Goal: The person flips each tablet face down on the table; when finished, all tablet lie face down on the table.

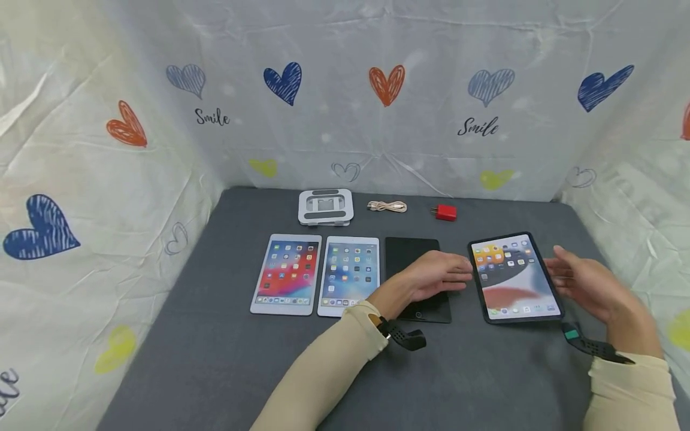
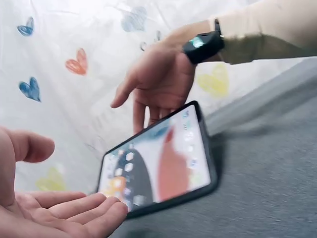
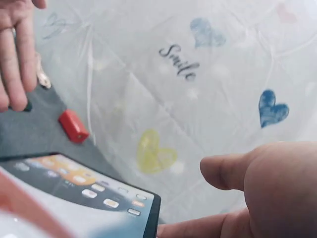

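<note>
A tablet with a black frame and lit screen is at the right of the grey table, between both hands. My left hand has its fingertips at the tablet's left edge, fingers straight and palm turned inward. Beyond the opposite edge, my right hand touches the side with extended fingers, thumb raised. In the left wrist view the tablet looks tilted; whether it is fully off the table I cannot tell. Beneath my left forearm lies a dark-screened black tablet, partly hidden.
Two white tablets with lit screens, the left one and its neighbour, lie side by side. Behind them are a folded silver stand, a coiled white cable and a red plug adapter. Heart-printed cloth encloses the table.
</note>
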Demonstrator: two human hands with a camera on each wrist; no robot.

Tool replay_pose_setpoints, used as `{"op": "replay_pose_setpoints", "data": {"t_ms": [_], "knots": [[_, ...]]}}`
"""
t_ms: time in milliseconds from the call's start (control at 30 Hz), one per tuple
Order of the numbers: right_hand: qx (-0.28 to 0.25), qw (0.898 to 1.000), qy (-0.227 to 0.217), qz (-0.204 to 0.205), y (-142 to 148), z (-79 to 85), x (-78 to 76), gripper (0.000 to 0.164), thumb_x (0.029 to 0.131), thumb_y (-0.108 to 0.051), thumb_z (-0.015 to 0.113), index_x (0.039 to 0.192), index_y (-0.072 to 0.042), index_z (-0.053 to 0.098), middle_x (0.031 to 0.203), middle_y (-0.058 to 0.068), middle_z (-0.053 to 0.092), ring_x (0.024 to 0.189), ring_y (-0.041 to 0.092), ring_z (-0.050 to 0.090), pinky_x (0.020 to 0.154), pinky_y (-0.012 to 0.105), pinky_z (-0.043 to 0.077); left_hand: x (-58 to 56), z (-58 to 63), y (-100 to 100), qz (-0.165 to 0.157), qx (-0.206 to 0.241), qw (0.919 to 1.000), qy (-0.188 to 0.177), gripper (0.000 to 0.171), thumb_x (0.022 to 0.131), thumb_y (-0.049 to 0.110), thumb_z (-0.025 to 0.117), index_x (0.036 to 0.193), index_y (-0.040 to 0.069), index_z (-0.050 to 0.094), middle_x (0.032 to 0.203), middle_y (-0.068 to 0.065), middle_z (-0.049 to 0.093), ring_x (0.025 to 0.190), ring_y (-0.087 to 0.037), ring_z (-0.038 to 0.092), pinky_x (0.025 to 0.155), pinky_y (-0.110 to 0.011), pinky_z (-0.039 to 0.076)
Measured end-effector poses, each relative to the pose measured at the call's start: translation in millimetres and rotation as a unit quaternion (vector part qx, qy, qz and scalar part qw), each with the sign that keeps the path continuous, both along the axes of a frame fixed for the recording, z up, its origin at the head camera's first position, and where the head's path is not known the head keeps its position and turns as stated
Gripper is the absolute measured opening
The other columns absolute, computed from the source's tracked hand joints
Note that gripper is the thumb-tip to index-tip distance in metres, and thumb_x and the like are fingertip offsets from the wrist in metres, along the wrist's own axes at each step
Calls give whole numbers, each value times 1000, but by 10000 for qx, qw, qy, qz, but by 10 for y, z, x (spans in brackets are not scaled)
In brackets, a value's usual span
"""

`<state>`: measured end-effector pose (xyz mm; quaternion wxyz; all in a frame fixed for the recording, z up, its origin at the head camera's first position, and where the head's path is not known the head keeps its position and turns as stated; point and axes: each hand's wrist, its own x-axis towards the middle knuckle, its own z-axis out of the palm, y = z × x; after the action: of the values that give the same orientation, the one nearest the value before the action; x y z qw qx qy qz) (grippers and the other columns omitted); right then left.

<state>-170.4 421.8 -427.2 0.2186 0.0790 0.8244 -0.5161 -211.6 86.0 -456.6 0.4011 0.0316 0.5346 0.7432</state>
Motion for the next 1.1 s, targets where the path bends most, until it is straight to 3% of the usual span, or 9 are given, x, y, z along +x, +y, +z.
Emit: {"op": "replay_pose_setpoints", "data": {"t_ms": [133, 233, 333, 467, 567, 733, 900, 1100], "knots": [[16, 9997, 238, -31, -114, 133, 43, 86, 120, -49, 17, 161, 27, 14, 113, -22, 55, 98, -13, 59, 82, 15, 58, -65, 197, -68, -11, 223, 9997, 105, 46, 113, 17, 63, 154, -2, 58, 156, -19, 64, 144, -32, 64, 123, -48, 51], [131, 9991, 383, -142, -248, 232, 75, 86, 119, -51, 20, 162, 24, 17, 115, -20, 55, 98, -12, 57, 81, 13, 57, -91, 342, -85, -86, 450, 9988, 182, 46, 114, 16, 59, 156, -4, 56, 157, -21, 62, 148, -35, 60, 124, -48, 49], [287, 9980, 496, -283, -391, 313, 108, 85, 119, -51, 21, 162, 22, 22, 122, -9, 55, 98, -10, 55, 81, 12, 55, -95, 458, -75, -197, 617, 9976, 248, 43, 114, 14, 59, 154, -3, 58, 154, -20, 65, 149, -37, 58, 125, -49, 48], [418, 9967, 618, -328, -547, 381, 145, 84, 119, -52, 20, 162, 21, 25, 141, 17, 51, 99, -9, 54, 80, 11, 55, -76, 560, -46, -426, 835, 9952, 279, 41, 114, 11, 58, 154, 0, 59, 155, -19, 65, 150, -38, 56, 127, -50, 44], [450, 9960, 709, -316, -656, 407, 161, 84, 118, -53, 20, 163, 18, 27, 149, 25, 45, 102, -6, 54, 81, 10, 55, -61, 600, -23, -555, 979, 9932, 305, 44, 114, 10, 57, 157, -1, 55, 159, -20, 61, 152, -38, 55, 128, -49, 43], [453, 9945, 898, -281, -837, 430, 162, 85, 118, -55, 21, 162, 17, 30, 152, 27, 46, 106, -3, 54, 82, 9, 55, -58, 626, 1, -594, 979, 9930, 298, 49, 116, 12, 53, 162, -3, 47, 161, -20, 58, 154, -37, 53, 129, -48, 42], [365, 9945, 964, -190, -1007, 469, 145, 87, 117, -57, 22, 164, 16, 29, 163, 35, 39, 115, 5, 55, 82, 7, 55, -85, 636, 4, -484, 902, 9941, 350, 51, 119, 19, 47, 163, -6, 44, 165, -22, 53, 156, -36, 51, 131, -49, 41], [364, 9942, 1002, 147, -1205, 483, 122, 86, 117, -58, 23, 165, 13, 31, 165, 34, 40, 116, 10, 57, 85, 9, 56, -119, 627, -30, -240, 922, 9953, 179, 52, 119, 23, 44, 161, -8, 46, 163, -23, 55, 156, -38, 50, 131, -52, 41]]}}
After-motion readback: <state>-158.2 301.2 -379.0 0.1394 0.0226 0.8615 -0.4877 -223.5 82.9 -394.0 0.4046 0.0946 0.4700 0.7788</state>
